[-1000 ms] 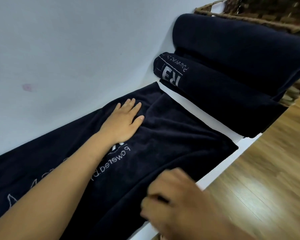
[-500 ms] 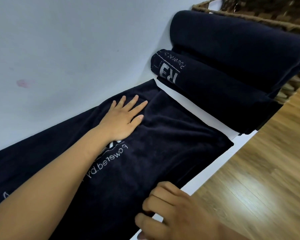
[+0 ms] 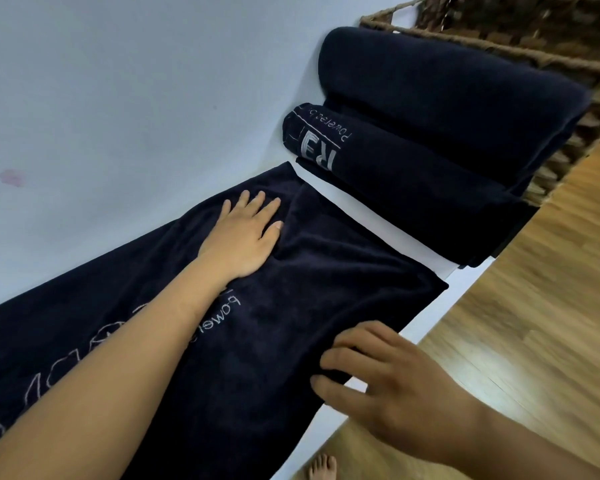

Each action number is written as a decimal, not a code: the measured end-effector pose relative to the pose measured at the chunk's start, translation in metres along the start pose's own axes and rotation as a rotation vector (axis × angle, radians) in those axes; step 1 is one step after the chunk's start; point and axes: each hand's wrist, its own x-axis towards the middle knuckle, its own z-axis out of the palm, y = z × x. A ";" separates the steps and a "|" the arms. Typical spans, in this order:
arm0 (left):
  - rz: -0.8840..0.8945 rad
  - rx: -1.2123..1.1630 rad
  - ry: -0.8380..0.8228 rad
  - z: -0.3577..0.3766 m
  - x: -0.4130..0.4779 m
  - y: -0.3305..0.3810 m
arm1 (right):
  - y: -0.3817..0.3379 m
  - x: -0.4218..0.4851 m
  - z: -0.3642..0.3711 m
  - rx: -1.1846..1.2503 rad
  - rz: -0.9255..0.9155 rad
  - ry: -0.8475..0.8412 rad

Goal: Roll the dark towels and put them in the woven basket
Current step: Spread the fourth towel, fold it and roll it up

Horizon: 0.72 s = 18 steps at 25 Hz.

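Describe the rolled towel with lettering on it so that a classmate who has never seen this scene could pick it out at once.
Find the woven basket at the far end of the white table. Two rolled dark towels lie before it; the lettered rolled towel is the nearer roll, next to the flat towel. Unlike the plain rolled towel behind, it shows pale lettering at its left end.

The flat towel [image 3: 291,306] is cut off behind the left hand [image 3: 243,237]; its stitched lettering is partly covered by that forearm. The woven basket [image 3: 534,53] beyond is cropped.
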 end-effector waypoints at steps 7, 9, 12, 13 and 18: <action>-0.035 0.089 -0.120 -0.006 0.006 0.003 | -0.004 -0.012 -0.011 0.002 0.037 0.047; -0.056 0.073 -0.156 -0.013 0.016 0.009 | -0.002 -0.012 -0.016 0.042 0.058 0.036; -0.078 0.070 0.065 -0.014 0.029 0.016 | 0.022 -0.004 -0.022 0.062 0.342 0.178; -0.084 0.075 0.177 -0.009 0.029 0.017 | 0.034 -0.002 -0.023 0.019 0.568 0.181; -0.144 -0.030 -0.003 0.001 0.042 0.009 | 0.053 -0.007 -0.026 0.437 1.467 0.104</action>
